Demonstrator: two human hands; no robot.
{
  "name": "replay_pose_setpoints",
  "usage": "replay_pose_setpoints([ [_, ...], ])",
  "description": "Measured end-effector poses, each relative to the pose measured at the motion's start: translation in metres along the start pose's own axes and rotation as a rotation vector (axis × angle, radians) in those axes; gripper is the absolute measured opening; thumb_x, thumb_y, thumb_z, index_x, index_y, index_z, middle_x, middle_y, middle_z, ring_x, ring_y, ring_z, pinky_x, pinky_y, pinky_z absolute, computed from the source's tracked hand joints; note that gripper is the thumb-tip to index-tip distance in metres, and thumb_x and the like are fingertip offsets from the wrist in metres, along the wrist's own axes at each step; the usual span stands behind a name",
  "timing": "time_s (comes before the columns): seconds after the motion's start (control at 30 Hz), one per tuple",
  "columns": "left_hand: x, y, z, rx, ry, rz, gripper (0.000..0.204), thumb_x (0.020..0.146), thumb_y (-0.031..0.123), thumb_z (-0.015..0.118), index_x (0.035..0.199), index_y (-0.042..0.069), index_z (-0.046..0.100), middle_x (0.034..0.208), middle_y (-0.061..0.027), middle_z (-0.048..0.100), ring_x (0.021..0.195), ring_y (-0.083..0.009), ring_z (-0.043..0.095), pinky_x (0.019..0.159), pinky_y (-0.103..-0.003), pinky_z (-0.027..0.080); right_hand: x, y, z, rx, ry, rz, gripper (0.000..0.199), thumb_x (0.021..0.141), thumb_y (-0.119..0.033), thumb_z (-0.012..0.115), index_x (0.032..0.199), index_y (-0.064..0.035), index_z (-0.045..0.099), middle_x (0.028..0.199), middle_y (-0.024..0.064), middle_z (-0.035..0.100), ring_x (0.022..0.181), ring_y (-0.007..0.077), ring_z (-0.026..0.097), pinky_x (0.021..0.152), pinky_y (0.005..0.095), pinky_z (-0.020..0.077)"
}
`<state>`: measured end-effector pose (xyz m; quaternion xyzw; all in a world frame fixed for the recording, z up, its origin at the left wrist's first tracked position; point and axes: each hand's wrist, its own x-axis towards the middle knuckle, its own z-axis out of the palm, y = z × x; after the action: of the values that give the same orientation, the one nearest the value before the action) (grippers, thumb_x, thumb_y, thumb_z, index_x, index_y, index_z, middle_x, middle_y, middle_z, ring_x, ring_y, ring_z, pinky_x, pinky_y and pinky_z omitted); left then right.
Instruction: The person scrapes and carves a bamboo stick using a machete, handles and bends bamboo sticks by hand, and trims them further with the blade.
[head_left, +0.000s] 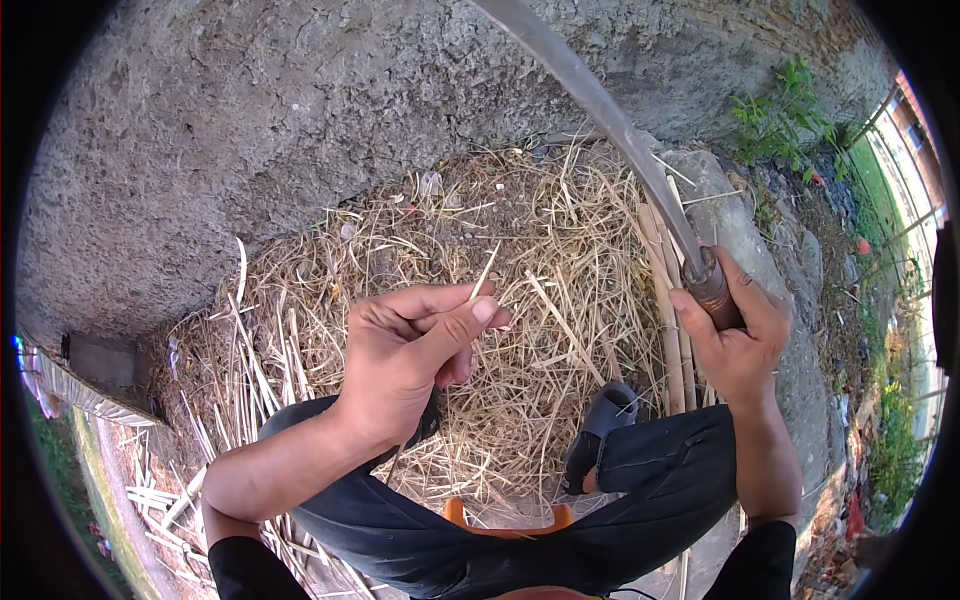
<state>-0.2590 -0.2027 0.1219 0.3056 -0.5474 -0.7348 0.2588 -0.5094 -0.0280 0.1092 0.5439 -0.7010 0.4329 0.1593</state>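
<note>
My left hand [425, 340] is closed in a pinch around a thin pale bamboo sliver [486, 270], whose pointed end sticks up past the thumb and forefinger. In my right hand [738, 335] is the brown handle of a long curved knife [640, 150]. Its grey blade rises up and to the left, out past the top edge of the view. The knife is well apart from the sliver. Below both hands lies a thick litter of pale shavings [540, 390] on the ground.
A rough grey earthen wall [250, 120] stands ahead. Long bamboo poles [672, 320] lie beside a stone ledge [810, 390] on the right. Split bamboo strips [180, 505] are piled at the left. An orange seat [508, 518] shows between my legs, and a green plant [785, 108] grows at the upper right.
</note>
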Motion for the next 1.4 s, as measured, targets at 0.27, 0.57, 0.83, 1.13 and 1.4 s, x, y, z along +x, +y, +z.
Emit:
replay_pose_setpoints([
  [0.27,-0.001,-0.003,0.001,0.014,0.006,0.017,0.026,0.089,0.003,0.068,0.115,0.000,0.068,0.077,-0.0078,0.070,0.054,-0.0107,0.059,0.045,-0.022,0.040,-0.023,-0.029,0.023,0.036,-0.259,-0.328,0.059,0.068,-0.029,0.091,0.118,-0.0053,0.070,0.077,0.0018,0.067,0.054,0.0140,0.062,0.048,0.0279,0.0487],
  [0.57,-0.001,-0.001,-0.001,0.069,-0.041,-0.033,0.018,0.096,0.014,0.069,0.109,0.001,0.071,0.086,-0.0107,0.074,0.053,-0.0096,0.058,0.046,-0.022,0.041,-0.006,-0.022,0.024,0.012,-0.145,-0.190,0.055,0.071,-0.018,0.091,0.118,-0.0006,0.069,0.079,0.0073,0.069,0.063,0.0177,0.069,0.054,0.0286,0.0534],
  [0.83,0.000,0.010,0.003,0.023,-0.013,-0.070,0.016,0.097,0.014,0.068,0.107,0.002,0.072,0.087,-0.0100,0.075,0.054,-0.0083,0.056,0.046,-0.021,0.039,-0.010,-0.022,0.018,0.079,-0.161,-0.210,0.055,0.070,-0.017,0.092,0.117,0.0002,0.068,0.080,0.0092,0.070,0.063,0.0182,0.069,0.055,0.0297,0.0551],
  [1.13,0.004,-0.010,0.000,-0.090,-0.170,0.144,0.011,0.100,0.010,0.062,0.100,0.004,0.071,0.087,-0.0061,0.072,0.053,-0.0053,0.044,0.049,-0.020,0.034,-0.013,-0.023,0.023,-0.019,-0.228,-0.314,0.058,0.065,-0.027,0.093,0.115,-0.0076,0.071,0.076,0.0012,0.067,0.056,0.0150,0.063,0.050,0.0278,0.0498],
  [1.4,0.001,0.003,0.004,0.027,-0.132,0.062,0.016,0.101,0.012,0.060,0.107,0.002,0.073,0.086,-0.0074,0.072,0.053,-0.0038,0.042,0.049,-0.019,0.033,-0.002,-0.017,0.019,-0.030,-0.189,-0.323,0.056,0.067,-0.018,0.092,0.117,-0.0046,0.071,0.077,0.0047,0.068,0.057,0.0157,0.064,0.052,0.0278,0.0500],
])
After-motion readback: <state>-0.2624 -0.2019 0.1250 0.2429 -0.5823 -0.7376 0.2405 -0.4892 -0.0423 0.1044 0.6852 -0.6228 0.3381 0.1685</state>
